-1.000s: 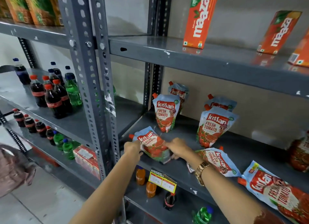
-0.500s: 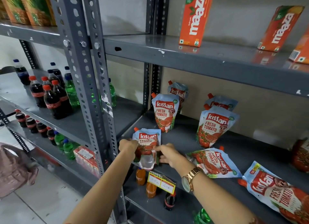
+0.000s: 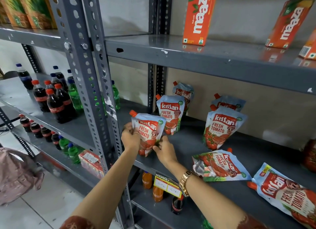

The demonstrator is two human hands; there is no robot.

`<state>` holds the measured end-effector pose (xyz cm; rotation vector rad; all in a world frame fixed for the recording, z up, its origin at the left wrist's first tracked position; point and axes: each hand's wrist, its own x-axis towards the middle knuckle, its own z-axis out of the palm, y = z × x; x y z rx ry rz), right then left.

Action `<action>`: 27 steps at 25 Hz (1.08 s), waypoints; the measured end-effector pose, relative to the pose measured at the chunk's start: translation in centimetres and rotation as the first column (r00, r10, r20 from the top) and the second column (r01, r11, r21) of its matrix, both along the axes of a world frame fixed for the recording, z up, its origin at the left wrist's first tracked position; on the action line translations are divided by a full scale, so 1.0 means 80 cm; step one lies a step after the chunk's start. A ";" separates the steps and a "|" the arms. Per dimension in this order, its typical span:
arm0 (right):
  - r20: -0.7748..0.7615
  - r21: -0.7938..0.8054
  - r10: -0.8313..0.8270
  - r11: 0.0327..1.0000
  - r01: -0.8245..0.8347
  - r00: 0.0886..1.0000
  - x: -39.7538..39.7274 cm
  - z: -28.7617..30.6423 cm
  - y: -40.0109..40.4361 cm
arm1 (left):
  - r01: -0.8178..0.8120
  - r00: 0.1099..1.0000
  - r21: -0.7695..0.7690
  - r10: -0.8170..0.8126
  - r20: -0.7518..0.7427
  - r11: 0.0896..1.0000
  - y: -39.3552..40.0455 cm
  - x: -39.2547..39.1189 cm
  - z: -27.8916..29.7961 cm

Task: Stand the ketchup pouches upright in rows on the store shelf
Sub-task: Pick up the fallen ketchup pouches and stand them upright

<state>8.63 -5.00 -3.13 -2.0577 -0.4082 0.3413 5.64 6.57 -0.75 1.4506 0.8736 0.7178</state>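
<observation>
The held ketchup pouch (image 3: 148,134) stands near the front left of the shelf (image 3: 188,143), long axis near vertical, red spout up-left, printed front facing out. Left hand (image 3: 130,139) and right hand (image 3: 164,151) grip its lower sides.

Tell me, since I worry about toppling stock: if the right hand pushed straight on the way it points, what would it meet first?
The right hand points up and back. Past the ketchup pouch it holds with the left hand, it would likely meet the upright pouch standing behind first, though depth is unclear.
</observation>
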 end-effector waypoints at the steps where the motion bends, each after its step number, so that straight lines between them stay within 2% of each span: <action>1: 0.011 -0.029 0.006 1.000 -0.005 1.000 -0.002 -0.006 0.000 | 0.009 1.000 -0.009 -0.009 -0.019 1.000 0.001 -0.001 -0.002; 4: 0.045 0.004 -0.081 0.997 0.081 0.996 0.002 -0.009 -0.008 | -0.021 0.998 -0.036 0.019 -0.060 0.999 -0.009 -0.008 -0.002; 7: 0.015 0.115 -0.330 0.938 0.327 0.944 0.012 0.001 -0.028 | -0.146 0.981 -0.159 0.122 -0.149 0.976 -0.038 -0.021 -0.013; 8: -0.041 0.173 -0.399 0.900 0.400 0.916 0.014 0.006 -0.037 | -0.151 0.977 -0.252 0.104 -0.188 0.956 -0.050 -0.025 -0.019; 10: -0.097 0.267 -0.479 0.832 0.487 0.872 0.017 0.016 -0.059 | -0.090 0.985 -0.471 0.008 -0.172 0.877 -0.071 -0.026 -0.029; 12: -0.051 0.315 -0.546 0.786 0.532 0.836 0.023 0.024 -0.084 | 0.032 0.989 -0.544 -0.104 -0.102 0.838 -0.088 -0.020 -0.026; 15: 0.036 0.298 -0.616 0.758 0.580 0.787 0.025 0.030 -0.125 | 0.167 0.967 -0.506 -0.240 -0.081 0.846 -0.108 -0.001 -0.012; 18: 0.005 0.259 -0.663 0.724 0.639 0.749 0.026 0.021 -0.164 | 0.294 0.922 -0.462 -0.376 -0.095 0.837 -0.132 0.021 -0.004; 19: -0.024 0.204 -0.705 0.690 0.694 0.709 0.026 0.016 -0.175 | 0.337 0.898 -0.453 -0.426 -0.108 0.825 -0.141 0.028 -0.003; 21: -0.053 -0.003 -0.803 0.595 0.804 0.594 0.024 0.008 -0.200 | 0.436 0.834 -0.423 -0.533 -0.142 0.794 -0.164 0.041 -0.005; 23: -0.106 -0.114 -0.836 0.548 0.829 0.538 0.016 0.001 -0.220 | 0.514 0.789 -0.335 -0.588 -0.176 0.790 -0.188 0.052 -0.012; 27: -0.200 -0.037 -0.845 0.513 0.858 0.496 0.001 -0.011 -0.226 | 0.639 0.680 -0.181 -0.659 -0.322 0.748 -0.218 0.058 -0.019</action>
